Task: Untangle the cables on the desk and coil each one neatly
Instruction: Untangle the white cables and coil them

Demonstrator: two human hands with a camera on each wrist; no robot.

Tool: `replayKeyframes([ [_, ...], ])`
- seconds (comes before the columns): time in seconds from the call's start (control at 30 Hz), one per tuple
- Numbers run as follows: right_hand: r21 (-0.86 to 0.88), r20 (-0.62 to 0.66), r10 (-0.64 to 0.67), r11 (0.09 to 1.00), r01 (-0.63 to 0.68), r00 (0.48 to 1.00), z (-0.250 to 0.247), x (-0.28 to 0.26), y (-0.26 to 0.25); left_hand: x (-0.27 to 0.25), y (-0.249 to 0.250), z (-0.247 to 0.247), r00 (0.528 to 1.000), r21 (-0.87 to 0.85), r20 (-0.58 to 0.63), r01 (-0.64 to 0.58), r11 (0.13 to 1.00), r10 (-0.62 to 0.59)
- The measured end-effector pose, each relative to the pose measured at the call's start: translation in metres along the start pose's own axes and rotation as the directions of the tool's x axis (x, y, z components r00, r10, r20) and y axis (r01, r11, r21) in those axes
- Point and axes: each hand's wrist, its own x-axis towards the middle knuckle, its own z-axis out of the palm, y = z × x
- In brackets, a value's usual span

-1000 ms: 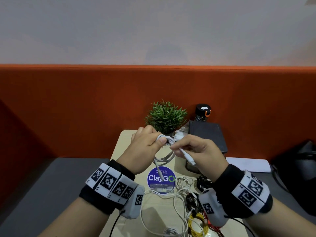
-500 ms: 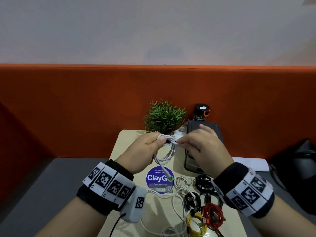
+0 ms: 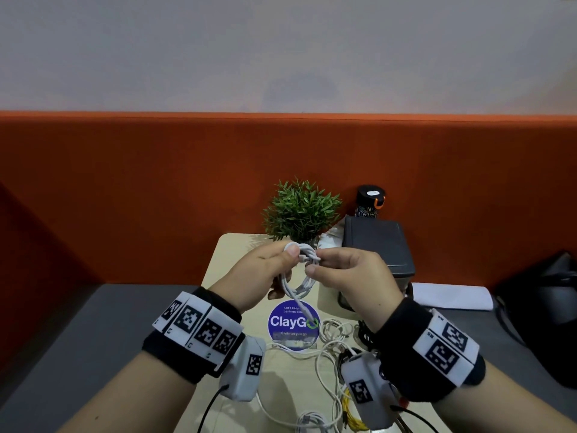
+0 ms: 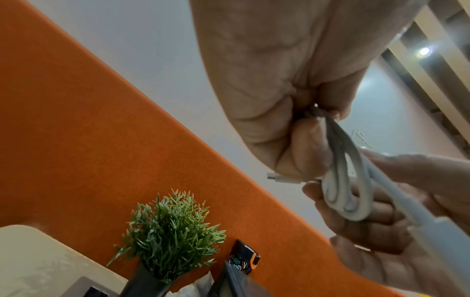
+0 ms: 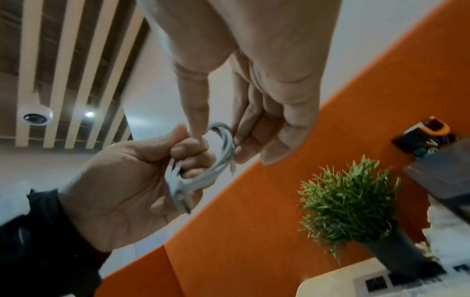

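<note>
A white cable [image 3: 299, 278] hangs as a small coil above the desk, held between both hands. My left hand [image 3: 288, 256] grips the top of the coil with its thumb pressed on the loops. My right hand [image 3: 314, 264] pinches the cable's loose end against the coil's upper right side. In the left wrist view the white cable [image 4: 340, 193] shows its loops and a small connector tip [image 4: 278, 177] sticking out. The right wrist view has the white cable [image 5: 225, 154] between the two hands. More tangled white cables [image 3: 324, 364] lie on the desk [image 3: 224, 254] below.
A yellow cable [image 3: 352, 425] and black cables [image 3: 363, 337] lie under my right wrist. A blue round sticker [image 3: 288, 321] marks the desk's middle. At the back stand a small plant [image 3: 301, 210], a dark case [image 3: 377, 245] and a black bottle [image 3: 370, 200]. A black bag [image 3: 546, 307] sits right.
My right hand brought the cable's loose plug end up to the coil and now pinches it there. The left hand kept its hold on the coil.
</note>
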Motion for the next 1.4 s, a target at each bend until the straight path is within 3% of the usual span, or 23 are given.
replayKeyframes([
  [0.17,-0.13,0.033,0.117,0.985,-0.112,0.993,0.003,0.011,0.007,0.0,-0.006,0.001,1.0,0.121,0.026,0.01,0.993,-0.013],
  [0.27,-0.148,0.105,0.193,0.973,-0.177,0.976,0.003,0.013,0.013,0.006,-0.01,-0.004,0.996,0.357,0.029,-0.093,0.93,0.089],
  [0.37,-0.033,0.139,0.22,0.975,-0.218,0.966,0.004,0.014,0.016,0.011,-0.014,-0.008,0.99,0.531,0.06,-0.143,0.835,0.131],
  [0.53,0.19,0.196,0.256,0.937,-0.293,0.946,0.003,0.014,0.02,0.014,-0.018,-0.01,0.983,0.599,0.111,-0.182,0.78,0.144],
  [0.63,0.021,0.165,0.152,0.987,-0.157,0.975,0.001,0.017,0.019,0.018,-0.018,-0.009,0.984,0.636,0.147,-0.174,0.752,0.102],
  [0.73,-0.216,0.191,0.106,0.974,-0.064,0.976,-0.002,0.024,0.015,0.02,-0.018,-0.005,0.982,0.654,0.166,-0.177,0.735,0.089],
  [0.87,-0.207,0.249,0.124,0.976,-0.072,0.961,-0.004,0.029,0.014,0.023,-0.02,-0.006,0.983,0.626,0.147,-0.176,0.759,0.107],
  [0.97,-0.174,0.202,0.143,0.979,-0.108,0.969,-0.003,0.029,0.019,0.024,-0.02,-0.009,0.989,0.496,0.025,-0.136,0.858,0.143],
  [1.07,-0.075,0.146,0.17,0.984,-0.161,0.974,-0.001,0.03,0.027,0.02,-0.022,-0.011,0.997,0.297,-0.061,-0.035,0.954,0.055],
  [1.27,0.032,0.089,0.244,0.968,-0.248,0.966,0.003,0.033,0.044,0.009,-0.045,-0.015,0.984,0.064,0.054,0.168,0.984,-0.171],
  [1.4,-0.131,0.177,0.284,0.956,-0.263,0.942,0.003,0.032,0.055,0.007,-0.062,-0.013,0.974,0.075,-0.02,0.226,0.971,-0.225],
])
